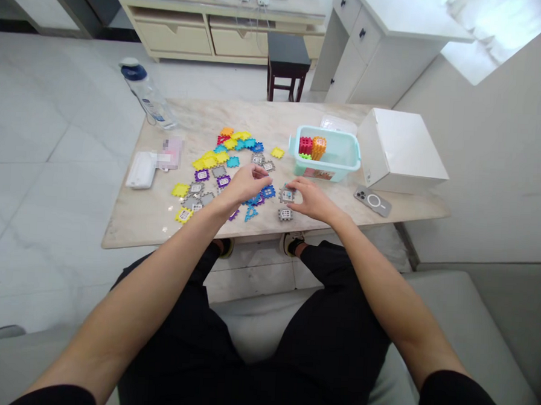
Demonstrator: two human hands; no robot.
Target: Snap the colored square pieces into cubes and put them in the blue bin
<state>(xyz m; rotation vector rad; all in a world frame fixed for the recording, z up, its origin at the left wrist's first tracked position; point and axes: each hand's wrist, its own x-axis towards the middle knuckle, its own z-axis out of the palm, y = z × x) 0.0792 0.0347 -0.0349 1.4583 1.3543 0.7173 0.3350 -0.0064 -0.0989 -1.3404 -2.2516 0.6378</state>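
Note:
My right hand (pixel 313 199) has its thumb and fingers at opposite edges of a grey square interlocking tile (pixel 287 194) with a printed label. Just below it lies a similar grey tile (pixel 285 215). My left hand (pixel 248 183) hovers over the middle of the pieces, fingers bent, thumb apart, nothing visible in it. Under and beside it are blue tiles (pixel 268 191) and a blue triangular piece (pixel 250 213). Purple tiles (pixel 202 175), yellow tiles (pixel 209 159) and more grey tiles (pixel 196 188) spread to the left. A lone yellow tile (pixel 277 153) lies farther back.
A light-green plastic bin (pixel 326 173) holds stacked red tiles (pixel 305 146) and orange tiles (pixel 318 148). Right of it are a white box (pixel 404 149) and a phone (pixel 373 201). A water bottle (pixel 151 99) and white packet (pixel 141 170) stand left on the marble table (pixel 133 219).

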